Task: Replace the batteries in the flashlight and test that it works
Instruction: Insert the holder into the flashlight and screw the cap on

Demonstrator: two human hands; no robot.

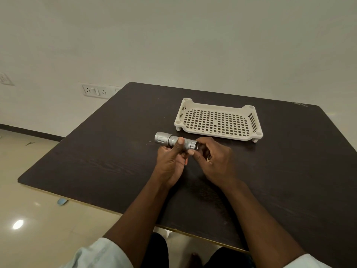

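A silver flashlight (168,139) is held level above the dark table (108,147), its wide head pointing left. My left hand (171,161) grips the middle of the barrel, thumb on top. My right hand (214,159) pinches the tail cap end (191,145) with thumb and fingers. A small orange-tipped object, perhaps a battery (186,162), peeks out below my left palm; I cannot tell whether it lies on the table or is held.
A white perforated plastic tray (253,120) stands on short legs behind the hands, with nothing in it. The table's left edge drops to a tiled floor. Wall sockets (95,90) sit at the back left.
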